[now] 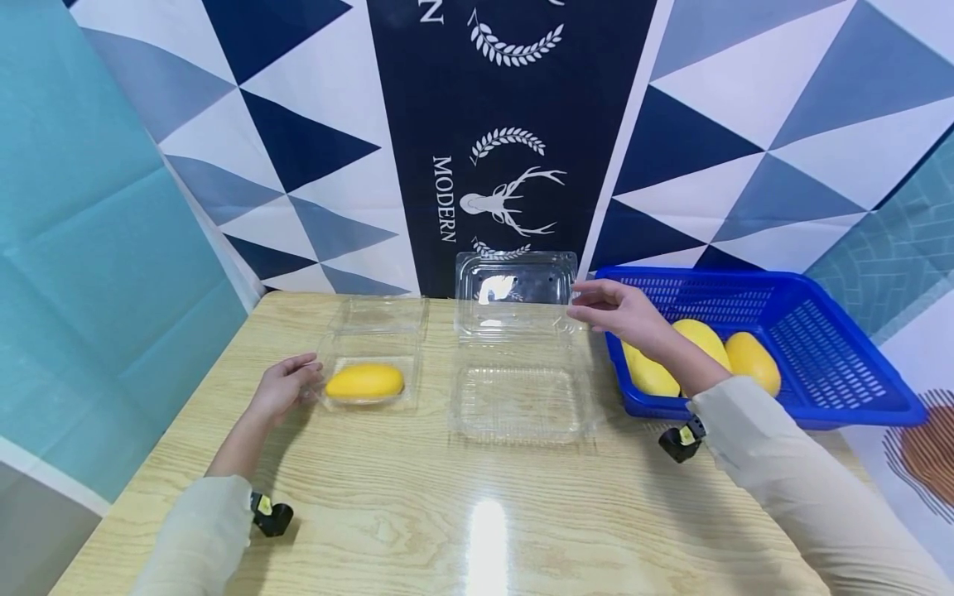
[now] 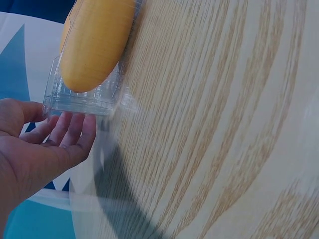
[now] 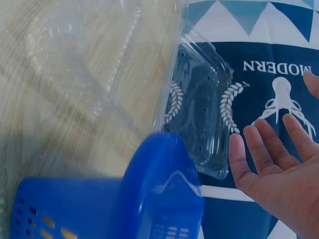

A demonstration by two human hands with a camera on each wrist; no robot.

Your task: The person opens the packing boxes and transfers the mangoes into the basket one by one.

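Note:
A yellow mango [image 1: 365, 382] lies in the base of a small clear plastic clamshell box [image 1: 408, 396], whose lid stands raised toward the wall. My left hand [image 1: 286, 385] is at the box's left end. In the left wrist view, the thumb and fingertips [image 2: 88, 122] are right at the box's end wall, fingers slightly bent. To the right, a larger clear clamshell box [image 1: 522, 434] sits with its lid [image 1: 514, 281] tipped up against the wall cloth. My right hand [image 1: 614, 310] is beside the lid's right edge, its fingers spread and holding nothing in the right wrist view.
A blue plastic basket [image 1: 842, 352] stands at the right, with yellow mangoes [image 1: 753, 364] in its left part, partly behind my right forearm. A patterned cloth [image 1: 320, 141] hangs along the back edge of the wooden table [image 1: 387, 513]. A teal cloth [image 1: 97, 248] hangs at the left.

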